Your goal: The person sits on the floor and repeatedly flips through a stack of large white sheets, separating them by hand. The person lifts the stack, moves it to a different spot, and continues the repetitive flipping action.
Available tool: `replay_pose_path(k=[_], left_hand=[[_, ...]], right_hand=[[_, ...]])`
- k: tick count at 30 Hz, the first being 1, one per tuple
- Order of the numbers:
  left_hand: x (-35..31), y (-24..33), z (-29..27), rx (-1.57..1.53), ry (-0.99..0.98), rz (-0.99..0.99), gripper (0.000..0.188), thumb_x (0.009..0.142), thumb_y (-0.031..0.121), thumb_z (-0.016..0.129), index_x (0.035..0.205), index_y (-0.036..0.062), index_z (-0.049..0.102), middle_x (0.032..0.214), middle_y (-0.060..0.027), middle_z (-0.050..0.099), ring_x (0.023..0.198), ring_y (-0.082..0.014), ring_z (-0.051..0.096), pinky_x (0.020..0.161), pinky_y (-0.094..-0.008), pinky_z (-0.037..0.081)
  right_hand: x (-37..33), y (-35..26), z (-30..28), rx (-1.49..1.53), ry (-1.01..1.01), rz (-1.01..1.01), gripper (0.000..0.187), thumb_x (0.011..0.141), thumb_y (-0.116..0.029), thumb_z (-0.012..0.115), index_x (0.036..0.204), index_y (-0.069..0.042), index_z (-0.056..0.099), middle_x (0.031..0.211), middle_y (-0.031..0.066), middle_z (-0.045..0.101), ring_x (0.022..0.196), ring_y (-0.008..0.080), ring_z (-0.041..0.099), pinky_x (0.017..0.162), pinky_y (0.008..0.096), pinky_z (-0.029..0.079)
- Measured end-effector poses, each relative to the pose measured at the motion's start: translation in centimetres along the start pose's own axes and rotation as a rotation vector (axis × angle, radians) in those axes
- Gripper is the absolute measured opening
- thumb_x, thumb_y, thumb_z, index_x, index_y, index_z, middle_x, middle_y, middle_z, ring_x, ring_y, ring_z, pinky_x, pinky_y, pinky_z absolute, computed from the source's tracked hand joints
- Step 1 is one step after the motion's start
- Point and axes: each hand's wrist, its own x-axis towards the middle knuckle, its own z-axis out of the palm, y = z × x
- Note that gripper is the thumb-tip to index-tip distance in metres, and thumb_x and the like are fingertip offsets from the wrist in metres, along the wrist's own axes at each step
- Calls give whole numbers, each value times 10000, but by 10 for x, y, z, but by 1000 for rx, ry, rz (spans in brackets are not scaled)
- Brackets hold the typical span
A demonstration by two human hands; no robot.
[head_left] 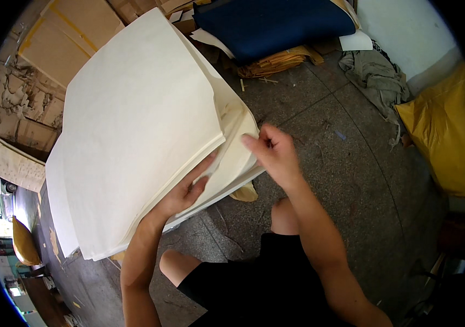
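A thick pile of large white sheets (140,120) fills the left and middle of the view, its upper layers raised along the near right edge. My left hand (181,196) reaches into the gap below these layers, its thumb apart from its fingers. The fingertips are partly hidden by the sheets. By the pile's right corner is my right hand (276,155), with fingers curled and thumb pointing at the lower cream-coloured sheets (235,147). Whether anything is inside its curled fingers I cannot make out.
Behind the pile lies a dark blue folded sheet (276,27) above flattened yellow-brown material (281,61). A grey cloth (377,79) and a large yellow sack (442,131) are at the right. Cardboard (72,38) covers the far left. My knees are close to the pile.
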Motion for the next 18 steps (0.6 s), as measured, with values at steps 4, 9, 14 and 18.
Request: replay_pose_path(k=[4, 9, 14, 18], left_hand=[[-1, -5, -9, -69, -233, -163, 507, 871, 210, 799, 1341, 118, 632, 1269, -142, 664, 1177, -272, 610, 1044, -384, 456], [-2, -2, 2, -177, -145, -82, 532, 814, 264, 855, 1281, 106, 655, 1255, -118, 675, 1172, -253, 617, 1038, -373, 460], [-4, -6, 6, -174, -126, -110, 550, 765, 264, 884, 1244, 94, 675, 1247, -94, 686, 1172, -240, 618, 1033, -365, 465], [-3, -8, 3, -180, -134, -100, 539, 772, 240, 880, 1247, 88, 677, 1252, -91, 686, 1175, -233, 620, 1031, -360, 469]], right_hand=[[2, -9, -2, 374, -32, 251, 375, 972, -316, 675, 703, -86, 550, 625, -19, 531, 528, 96, 572, 477, 248, 411], [3, -10, 0, 511, -48, 270, 357, 982, -310, 660, 721, -90, 558, 632, -20, 530, 533, 93, 579, 471, 236, 387], [3, -6, -1, 498, -60, 263, 350, 980, -314, 663, 728, -93, 563, 633, -21, 531, 548, 95, 591, 478, 235, 393], [1, -4, -3, 483, -50, 272, 366, 988, -325, 658, 723, -96, 553, 629, -15, 528, 554, 101, 588, 479, 238, 392]])
